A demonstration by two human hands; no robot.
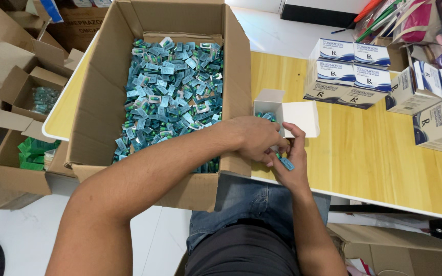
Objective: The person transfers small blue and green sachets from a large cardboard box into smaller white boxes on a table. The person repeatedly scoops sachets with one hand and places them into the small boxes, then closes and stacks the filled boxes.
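Observation:
A big cardboard carton (pixel 103 87) on the table's left end is filled with several small blue and green blister packs (pixel 172 92). Beside it stands a small open white box (pixel 282 110) with a few packs showing inside. My left hand (pixel 254 138) reaches across in front of this box, fingers curled on small packs at its near side. Just to its right, my right hand (pixel 292 163) pinches a blue blister pack (pixel 285 163) at the table's front edge.
Stacked white and blue medicine boxes (pixel 351 71) stand at the back right of the wooden table (pixel 364 158). More boxes (pixel 436 107) lie at the far right. Open cardboard cartons (pixel 21 153) sit on the floor to the left.

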